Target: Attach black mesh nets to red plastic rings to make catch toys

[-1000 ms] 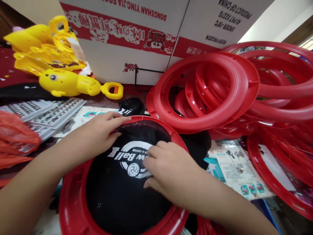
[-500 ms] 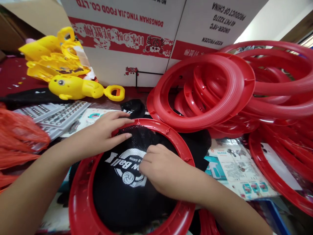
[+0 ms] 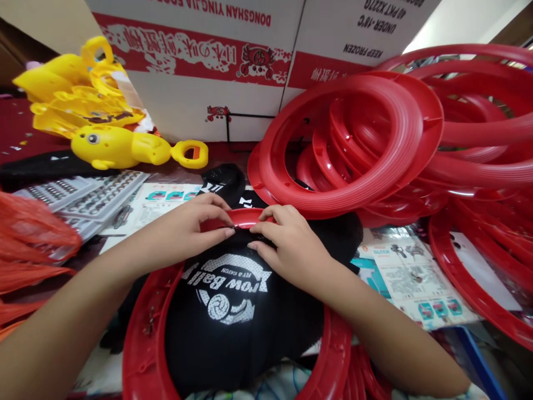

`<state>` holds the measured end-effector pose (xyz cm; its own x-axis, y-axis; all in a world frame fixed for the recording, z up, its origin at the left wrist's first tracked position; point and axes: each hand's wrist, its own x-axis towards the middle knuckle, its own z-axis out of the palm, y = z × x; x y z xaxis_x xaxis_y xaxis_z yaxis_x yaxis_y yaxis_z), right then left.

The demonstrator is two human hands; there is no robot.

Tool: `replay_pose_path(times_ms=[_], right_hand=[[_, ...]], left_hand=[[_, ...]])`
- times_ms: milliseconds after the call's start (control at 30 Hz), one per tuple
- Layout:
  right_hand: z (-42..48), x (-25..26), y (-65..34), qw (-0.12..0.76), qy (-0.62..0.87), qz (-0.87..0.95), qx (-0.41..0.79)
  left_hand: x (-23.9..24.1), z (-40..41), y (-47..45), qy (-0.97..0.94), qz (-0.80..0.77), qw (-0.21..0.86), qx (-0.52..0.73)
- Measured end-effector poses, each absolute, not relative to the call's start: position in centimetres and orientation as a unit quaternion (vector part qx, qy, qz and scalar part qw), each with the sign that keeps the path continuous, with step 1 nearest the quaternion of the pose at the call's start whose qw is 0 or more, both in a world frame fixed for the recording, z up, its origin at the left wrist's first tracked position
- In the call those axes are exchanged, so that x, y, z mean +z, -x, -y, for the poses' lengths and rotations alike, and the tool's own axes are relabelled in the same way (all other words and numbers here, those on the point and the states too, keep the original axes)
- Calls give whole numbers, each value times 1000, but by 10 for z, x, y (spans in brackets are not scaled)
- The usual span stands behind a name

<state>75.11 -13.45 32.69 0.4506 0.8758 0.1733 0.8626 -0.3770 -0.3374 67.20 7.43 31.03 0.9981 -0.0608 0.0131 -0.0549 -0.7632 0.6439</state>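
Note:
A red plastic ring [image 3: 145,328] lies hollow side up in front of me, with small posts inside its channel. Black cloth [image 3: 220,350] with mesh at its edge and white "Throw Ball" print covers much of its opening. At the far rim my left hand [image 3: 204,225] is closed, its fingers over the ring and its thumb at the cloth's edge. Just to the right, my right hand [image 3: 287,239] pinches the cloth's edge against the same rim, thumb on the cloth. The fingertips hide part of the edge between them.
Several red rings [image 3: 345,144] are piled at right. A yellow animal-shaped toy [image 3: 120,147] lies at left, near clear trays of small round parts [image 3: 104,194] and orange plastic bags [image 3: 37,233]. A large white carton [image 3: 179,100] stands behind. Printed sheets [image 3: 416,272] lie under the work.
My right hand has moved from the middle of the cloth up to the far rim, beside my left hand. The cloth's edge now reaches that rim, and the print shows fully.

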Motion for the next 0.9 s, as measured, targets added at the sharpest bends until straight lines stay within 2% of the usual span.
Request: replay_pose_path(times_ms=[167, 500, 633, 900], right_hand=[[132, 331, -752, 192, 832, 520, 25], [111, 337, -755, 106, 848, 516, 54], [106, 328, -759, 164, 832, 524, 75], [110, 319, -762, 291, 813, 503, 32]], left_hand=[[303, -64, -667, -914, -25, 404, 28], [291, -60, -667, -870, -67, 484, 59], [292, -58, -666, -857, -73, 505, 66], [294, -54, -666, -853, -64, 511, 85]])
